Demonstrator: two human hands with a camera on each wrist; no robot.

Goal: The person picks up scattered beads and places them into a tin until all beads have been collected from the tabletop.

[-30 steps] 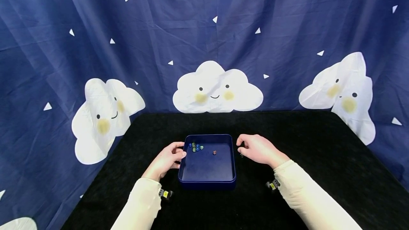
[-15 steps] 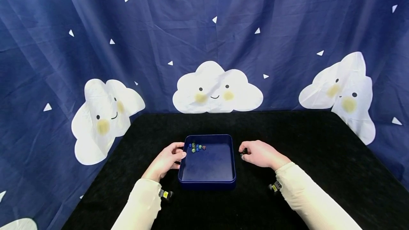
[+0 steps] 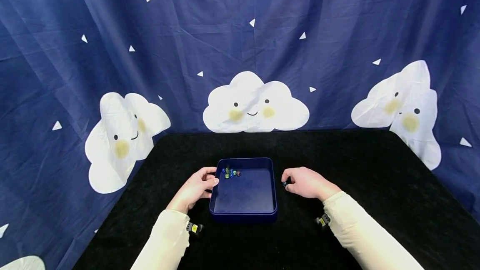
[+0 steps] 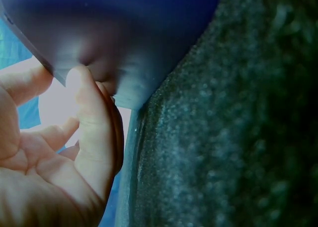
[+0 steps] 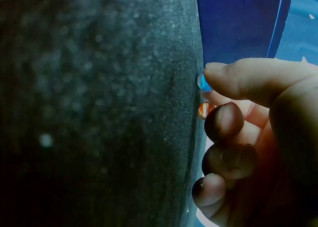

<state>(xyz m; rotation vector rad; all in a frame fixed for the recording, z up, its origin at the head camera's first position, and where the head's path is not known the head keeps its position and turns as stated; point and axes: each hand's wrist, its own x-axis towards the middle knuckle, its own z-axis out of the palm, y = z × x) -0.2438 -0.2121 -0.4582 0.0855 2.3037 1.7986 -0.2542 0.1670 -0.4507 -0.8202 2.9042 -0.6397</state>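
Observation:
My left hand (image 3: 193, 187) holds the left wall of a dark blue square tray (image 3: 247, 201). In the left wrist view one fingertip presses the outer wall (image 4: 144, 43) and another digit reaches over the rim. Inside the tray, near its back left corner, several glass marbles (image 3: 227, 171) lie clustered, with a reddish one (image 3: 238, 173) at the right end. Right of the tray, my right hand (image 3: 305, 181) is low over the black surface and pinches a blue marble (image 5: 202, 83) at its fingertips. An orange marble (image 5: 203, 110) shows close beside those fingers.
Black cloth (image 3: 337, 153) covers the table around the tray. Behind hangs a blue curtain (image 3: 180, 32) with white clouds (image 3: 255, 111). A small camera is strapped to each wrist.
The reddish marble in the tray has rolled left and stopped by the cluster. My right hand has come down a little, and its fingers have closed on the blue marble.

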